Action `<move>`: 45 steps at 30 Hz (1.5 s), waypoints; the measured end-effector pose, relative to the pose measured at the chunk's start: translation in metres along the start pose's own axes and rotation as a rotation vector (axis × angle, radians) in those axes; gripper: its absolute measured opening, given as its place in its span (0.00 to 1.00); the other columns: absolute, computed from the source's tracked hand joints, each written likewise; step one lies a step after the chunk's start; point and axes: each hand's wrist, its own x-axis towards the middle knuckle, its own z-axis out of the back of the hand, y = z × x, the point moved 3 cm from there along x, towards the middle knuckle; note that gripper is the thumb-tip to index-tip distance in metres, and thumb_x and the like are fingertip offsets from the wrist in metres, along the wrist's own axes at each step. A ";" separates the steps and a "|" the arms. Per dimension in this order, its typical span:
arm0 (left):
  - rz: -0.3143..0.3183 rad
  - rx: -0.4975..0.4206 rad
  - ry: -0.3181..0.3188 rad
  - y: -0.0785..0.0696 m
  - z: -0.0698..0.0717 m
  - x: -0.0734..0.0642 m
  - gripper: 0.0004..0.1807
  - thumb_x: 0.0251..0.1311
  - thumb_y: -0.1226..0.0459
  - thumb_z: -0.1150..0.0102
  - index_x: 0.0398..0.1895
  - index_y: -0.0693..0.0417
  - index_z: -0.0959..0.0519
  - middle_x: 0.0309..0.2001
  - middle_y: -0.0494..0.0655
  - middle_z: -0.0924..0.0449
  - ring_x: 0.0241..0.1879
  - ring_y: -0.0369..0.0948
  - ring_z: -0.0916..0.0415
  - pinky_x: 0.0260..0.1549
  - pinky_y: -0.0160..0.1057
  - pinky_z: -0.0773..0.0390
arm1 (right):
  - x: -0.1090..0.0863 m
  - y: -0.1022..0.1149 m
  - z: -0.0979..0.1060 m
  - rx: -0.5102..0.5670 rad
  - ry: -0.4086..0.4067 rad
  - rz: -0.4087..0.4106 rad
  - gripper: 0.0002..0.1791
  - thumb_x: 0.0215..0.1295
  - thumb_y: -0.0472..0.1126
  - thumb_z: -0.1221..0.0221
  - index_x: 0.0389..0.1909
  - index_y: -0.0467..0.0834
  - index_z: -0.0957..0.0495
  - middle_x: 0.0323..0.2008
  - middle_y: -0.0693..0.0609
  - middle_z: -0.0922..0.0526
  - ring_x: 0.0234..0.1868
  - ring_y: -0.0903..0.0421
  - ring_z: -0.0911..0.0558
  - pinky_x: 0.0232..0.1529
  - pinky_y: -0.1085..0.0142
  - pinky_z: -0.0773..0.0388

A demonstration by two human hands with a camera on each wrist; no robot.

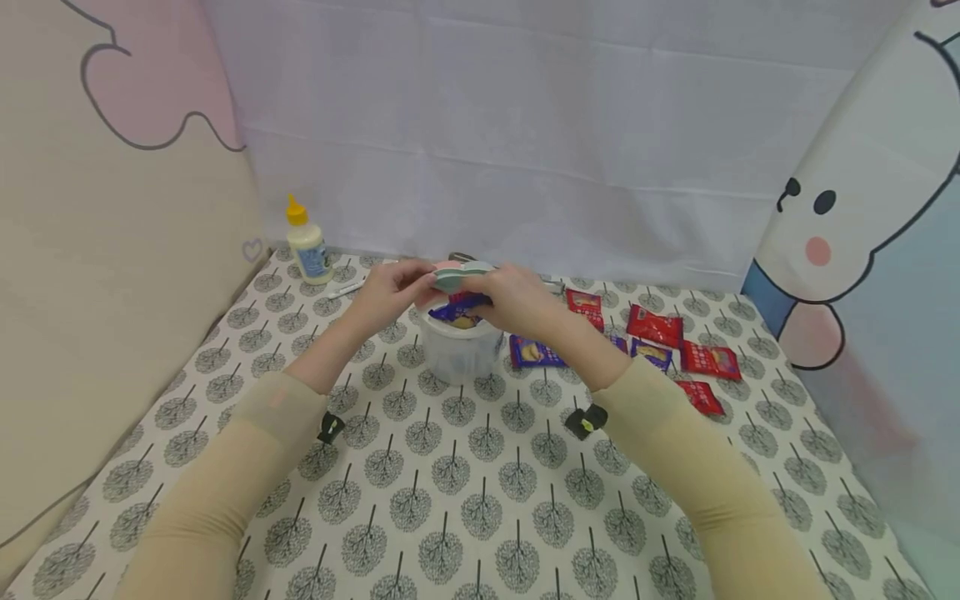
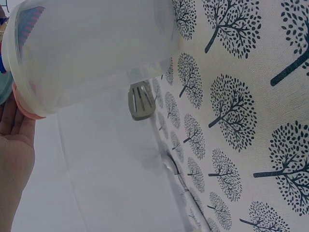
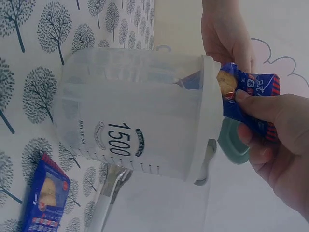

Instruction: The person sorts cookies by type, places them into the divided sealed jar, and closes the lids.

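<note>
A translucent plastic canister [image 3: 145,116] marked 1500, with a white rim, stands upright on the tablecloth in front of me. Above its mouth is a pink and green lid [image 1: 450,279], tilted up. My left hand [image 1: 393,287] holds the lid's left edge; in the left wrist view its fingers [image 2: 19,118] lie against the pink part. My right hand [image 3: 285,135] pinches a blue snack packet [image 3: 246,99] between thumb and fingers, right at the canister's opening. Another blue packet [image 3: 190,80] shows inside, near the rim. The right hand partly covers the lid in the head view.
Several red packets [image 1: 656,325] and blue packets [image 1: 534,352] lie on the tablecloth to the right. A glue bottle [image 1: 309,247] with a yellow cap stands at the back left, beside a thin white stick [image 1: 345,290]. A slotted turner [image 2: 141,101] lies behind the canister.
</note>
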 end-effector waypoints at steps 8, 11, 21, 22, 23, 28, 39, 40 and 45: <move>0.009 -0.005 -0.001 0.000 -0.001 0.001 0.17 0.66 0.54 0.46 0.48 0.55 0.20 0.43 0.49 0.16 0.39 0.40 0.20 0.43 0.38 0.19 | -0.013 -0.018 -0.025 0.418 -0.178 -0.261 0.17 0.55 0.45 0.32 0.46 0.45 0.19 0.41 0.51 0.15 0.37 0.57 0.17 0.38 0.67 0.19; 0.018 -0.009 -0.001 0.000 -0.001 0.001 0.17 0.66 0.53 0.47 0.48 0.55 0.20 0.43 0.49 0.17 0.41 0.41 0.20 0.44 0.39 0.20 | -0.015 -0.020 -0.032 0.498 -0.196 -0.318 0.19 0.53 0.48 0.32 0.45 0.45 0.18 0.41 0.51 0.15 0.35 0.58 0.17 0.35 0.68 0.19; 0.014 -0.003 -0.006 0.000 0.000 0.000 0.17 0.66 0.54 0.47 0.49 0.54 0.21 0.44 0.49 0.17 0.41 0.40 0.20 0.44 0.39 0.20 | -0.009 -0.011 -0.026 0.374 -0.111 -0.306 0.16 0.56 0.46 0.33 0.45 0.46 0.18 0.41 0.51 0.15 0.36 0.58 0.18 0.35 0.67 0.19; 0.009 -0.006 -0.002 -0.001 0.000 0.000 0.17 0.66 0.54 0.47 0.49 0.55 0.21 0.44 0.50 0.17 0.40 0.41 0.20 0.43 0.39 0.19 | -0.008 -0.010 -0.026 0.357 -0.094 -0.305 0.16 0.56 0.46 0.33 0.44 0.46 0.18 0.40 0.52 0.15 0.36 0.58 0.18 0.35 0.67 0.20; 0.005 -0.006 0.000 -0.001 -0.001 0.000 0.17 0.66 0.54 0.47 0.49 0.56 0.21 0.44 0.50 0.17 0.40 0.41 0.20 0.43 0.38 0.19 | -0.007 -0.010 -0.025 0.335 -0.080 -0.303 0.15 0.56 0.47 0.33 0.44 0.47 0.18 0.39 0.52 0.15 0.36 0.58 0.19 0.36 0.67 0.20; -0.002 0.003 0.002 -0.003 -0.001 0.001 0.17 0.67 0.55 0.47 0.50 0.57 0.21 0.45 0.52 0.17 0.41 0.43 0.19 0.43 0.37 0.19 | -0.004 -0.009 -0.023 0.300 -0.018 -0.294 0.16 0.57 0.47 0.34 0.46 0.47 0.19 0.39 0.54 0.16 0.30 0.59 0.20 0.31 0.68 0.21; 0.016 0.018 -0.008 -0.002 0.001 0.000 0.17 0.67 0.55 0.48 0.52 0.56 0.22 0.45 0.52 0.17 0.41 0.44 0.20 0.44 0.40 0.20 | 0.007 0.001 -0.019 0.178 0.042 -0.292 0.17 0.53 0.53 0.32 0.39 0.49 0.21 0.34 0.56 0.18 0.27 0.60 0.22 0.29 0.68 0.23; 0.020 0.019 -0.008 -0.001 0.001 0.000 0.18 0.67 0.54 0.48 0.51 0.55 0.22 0.45 0.51 0.17 0.41 0.43 0.20 0.44 0.40 0.20 | 0.007 0.003 -0.019 0.133 0.035 -0.279 0.16 0.53 0.53 0.32 0.37 0.49 0.20 0.33 0.56 0.18 0.29 0.60 0.22 0.31 0.67 0.24; 0.012 0.015 -0.002 0.001 -0.001 0.002 0.18 0.66 0.53 0.47 0.51 0.55 0.21 0.44 0.50 0.17 0.39 0.41 0.20 0.41 0.37 0.20 | -0.002 0.006 -0.017 0.044 -0.004 -0.246 0.18 0.55 0.56 0.34 0.42 0.50 0.19 0.35 0.56 0.16 0.32 0.58 0.20 0.32 0.66 0.23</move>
